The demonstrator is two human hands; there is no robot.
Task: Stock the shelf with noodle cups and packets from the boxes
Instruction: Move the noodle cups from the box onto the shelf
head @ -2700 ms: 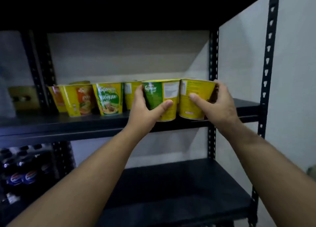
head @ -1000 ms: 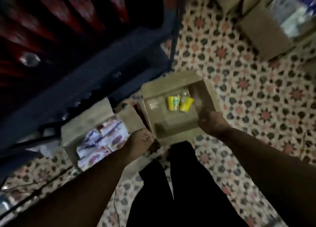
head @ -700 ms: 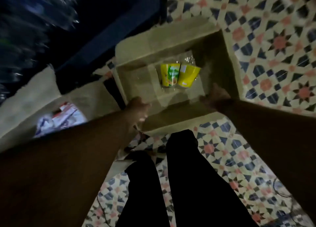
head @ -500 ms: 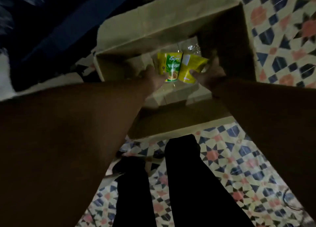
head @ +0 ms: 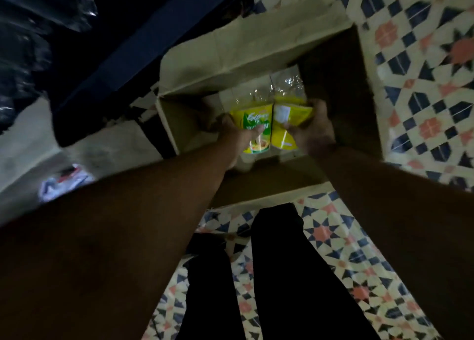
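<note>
Two yellow noodle cups lie side by side inside an open cardboard box (head: 256, 55) on the floor. My left hand (head: 237, 137) grips the green-labelled left cup (head: 257, 124), thumb across its front. My right hand (head: 311, 132) grips the plain yellow right cup (head: 287, 120) from its right side. Crumpled clear plastic wrap (head: 284, 83) lies in the box just behind the cups. The box bottom around them is mostly bare.
A second cardboard box (head: 30, 147) at the left holds white and red packets (head: 64, 183). The dark shelf frame (head: 143, 44) runs along the upper left. Patterned floor tiles (head: 423, 88) surround the box. My dark trouser legs (head: 277, 275) stand below it.
I turned from the shelf, where I set two cups, and bent over the floor box. Both hands went down into it and closed on the two cups there.
</note>
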